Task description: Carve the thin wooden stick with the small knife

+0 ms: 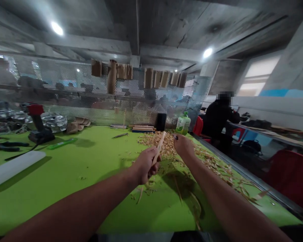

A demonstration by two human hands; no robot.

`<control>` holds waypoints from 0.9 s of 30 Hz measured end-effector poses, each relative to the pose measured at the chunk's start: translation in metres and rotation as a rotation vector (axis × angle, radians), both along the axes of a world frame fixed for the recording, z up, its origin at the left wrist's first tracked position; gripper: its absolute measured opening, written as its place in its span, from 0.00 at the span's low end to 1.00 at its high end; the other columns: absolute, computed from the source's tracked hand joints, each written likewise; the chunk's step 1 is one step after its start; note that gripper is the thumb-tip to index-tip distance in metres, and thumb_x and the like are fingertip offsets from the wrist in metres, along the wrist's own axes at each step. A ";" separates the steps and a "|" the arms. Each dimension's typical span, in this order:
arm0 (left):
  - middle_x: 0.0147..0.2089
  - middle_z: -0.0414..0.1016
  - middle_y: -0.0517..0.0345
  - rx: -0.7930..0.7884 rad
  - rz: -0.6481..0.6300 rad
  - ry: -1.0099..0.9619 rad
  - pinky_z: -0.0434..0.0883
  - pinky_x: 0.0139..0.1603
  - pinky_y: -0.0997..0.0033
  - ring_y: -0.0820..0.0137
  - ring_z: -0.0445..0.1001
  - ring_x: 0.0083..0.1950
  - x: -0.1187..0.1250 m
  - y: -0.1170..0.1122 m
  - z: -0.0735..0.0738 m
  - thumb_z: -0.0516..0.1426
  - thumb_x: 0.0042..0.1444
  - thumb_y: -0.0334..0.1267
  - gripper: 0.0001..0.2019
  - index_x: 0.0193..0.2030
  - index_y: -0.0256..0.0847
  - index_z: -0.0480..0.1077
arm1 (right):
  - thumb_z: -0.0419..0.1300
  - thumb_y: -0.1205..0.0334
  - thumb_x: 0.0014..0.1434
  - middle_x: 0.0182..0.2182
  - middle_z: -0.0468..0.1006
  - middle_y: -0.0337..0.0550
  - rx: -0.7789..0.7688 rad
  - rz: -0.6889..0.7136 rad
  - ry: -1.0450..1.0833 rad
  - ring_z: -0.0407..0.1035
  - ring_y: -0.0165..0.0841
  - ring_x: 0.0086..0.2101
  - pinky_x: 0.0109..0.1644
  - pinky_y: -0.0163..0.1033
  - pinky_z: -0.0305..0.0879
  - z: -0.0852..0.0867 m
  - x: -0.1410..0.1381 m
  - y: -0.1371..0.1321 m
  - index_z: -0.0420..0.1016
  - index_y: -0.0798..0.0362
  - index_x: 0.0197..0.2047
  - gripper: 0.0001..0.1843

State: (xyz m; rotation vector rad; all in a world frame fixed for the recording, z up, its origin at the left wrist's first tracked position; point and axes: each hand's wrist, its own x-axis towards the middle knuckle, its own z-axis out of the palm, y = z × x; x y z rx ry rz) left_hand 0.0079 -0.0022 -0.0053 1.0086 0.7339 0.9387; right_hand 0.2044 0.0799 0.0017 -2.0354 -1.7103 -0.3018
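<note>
Pale wooden stick [158, 148] stands tilted in the left hand [143, 165], whose grip is pressed closed around its lower part, with the upper end leaning toward the right hand [183, 147]. That hand sits just beside the stick, curled, a small dark tip [175, 137] showing above its knuckles; what its grip pinches cannot be told. Both hands are above a heap of wood shavings [147, 143] scattered across the green surface [40, 205]. Past the heap stand a green-capped plastic bottle [183, 123], a black cylinder [161, 121] and stacked wooden strips [142, 129], with a slim carving tool [120, 135] lying nearby. Further left sit a red-and-black cordless drill [37, 121] and a white board [12, 168]. Far right, a co-worker [218, 117] sits with their back turned.
</note>
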 end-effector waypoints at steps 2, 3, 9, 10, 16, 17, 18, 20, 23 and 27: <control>0.23 0.62 0.66 0.014 0.032 -0.044 0.51 0.14 0.82 0.81 0.56 0.15 -0.002 0.008 -0.001 0.49 0.62 0.40 0.08 0.36 0.39 0.63 | 0.47 0.60 0.65 0.44 0.80 0.47 0.025 0.133 -0.057 0.73 0.38 0.42 0.39 0.35 0.59 -0.003 -0.022 -0.008 0.74 0.47 0.53 0.20; 0.25 0.62 0.66 0.024 0.040 -0.062 0.51 0.14 0.82 0.82 0.56 0.16 -0.002 0.010 -0.001 0.49 0.62 0.39 0.06 0.37 0.39 0.63 | 0.47 0.61 0.64 0.42 0.81 0.47 0.022 0.188 -0.096 0.74 0.37 0.40 0.38 0.35 0.59 -0.004 -0.032 -0.013 0.75 0.48 0.51 0.19; 0.26 0.60 0.66 0.029 0.071 -0.116 0.50 0.14 0.82 0.82 0.54 0.15 0.000 0.013 0.001 0.51 0.61 0.37 0.04 0.37 0.40 0.62 | 0.48 0.61 0.64 0.36 0.81 0.45 -0.006 0.285 -0.189 0.74 0.35 0.35 0.35 0.34 0.56 -0.005 -0.056 -0.030 0.76 0.50 0.44 0.15; 0.26 0.60 0.66 0.028 0.073 -0.115 0.50 0.14 0.82 0.82 0.53 0.15 -0.001 0.012 0.002 0.51 0.61 0.37 0.04 0.36 0.40 0.61 | 0.47 0.61 0.64 0.36 0.81 0.46 -0.004 0.280 -0.203 0.74 0.35 0.35 0.35 0.35 0.56 -0.005 -0.056 -0.031 0.75 0.50 0.44 0.15; 0.25 0.58 0.67 0.016 0.075 -0.099 0.48 0.14 0.82 0.83 0.51 0.16 0.000 0.001 0.007 0.50 0.62 0.36 0.06 0.33 0.39 0.60 | 0.47 0.63 0.64 0.36 0.80 0.48 0.012 0.226 -0.243 0.73 0.37 0.36 0.36 0.36 0.57 -0.001 -0.047 -0.028 0.74 0.51 0.44 0.14; 0.25 0.58 0.67 0.014 0.077 -0.102 0.48 0.14 0.83 0.83 0.51 0.16 0.001 0.001 0.008 0.50 0.62 0.35 0.06 0.33 0.39 0.60 | 0.47 0.63 0.64 0.37 0.80 0.48 0.017 0.219 -0.240 0.73 0.37 0.37 0.37 0.36 0.57 -0.001 -0.047 -0.027 0.73 0.51 0.45 0.15; 0.25 0.58 0.67 0.011 0.076 -0.103 0.48 0.14 0.83 0.83 0.51 0.16 0.001 0.001 0.008 0.50 0.61 0.36 0.06 0.33 0.39 0.60 | 0.47 0.63 0.64 0.38 0.80 0.48 0.018 0.210 -0.235 0.73 0.38 0.38 0.38 0.36 0.57 0.000 -0.046 -0.026 0.73 0.51 0.47 0.15; 0.25 0.58 0.67 0.008 0.064 -0.104 0.48 0.15 0.83 0.83 0.50 0.16 0.002 0.003 0.006 0.51 0.61 0.36 0.06 0.33 0.39 0.60 | 0.46 0.63 0.65 0.39 0.80 0.49 0.005 0.189 -0.217 0.73 0.38 0.40 0.40 0.37 0.58 0.000 -0.046 -0.023 0.73 0.51 0.47 0.16; 0.23 0.57 0.68 -0.002 0.045 -0.090 0.49 0.15 0.83 0.83 0.49 0.16 0.000 0.005 0.003 0.49 0.62 0.36 0.06 0.33 0.39 0.60 | 0.46 0.62 0.65 0.41 0.80 0.49 -0.033 0.152 -0.184 0.72 0.38 0.43 0.43 0.36 0.59 0.002 -0.044 -0.016 0.74 0.50 0.47 0.17; 0.22 0.60 0.67 -0.025 0.017 -0.024 0.49 0.15 0.82 0.82 0.51 0.15 0.002 -0.012 0.003 0.50 0.61 0.36 0.06 0.34 0.38 0.63 | 0.45 0.62 0.65 0.44 0.80 0.51 -0.099 0.019 -0.101 0.73 0.38 0.44 0.42 0.36 0.61 0.006 -0.018 -0.002 0.76 0.52 0.49 0.19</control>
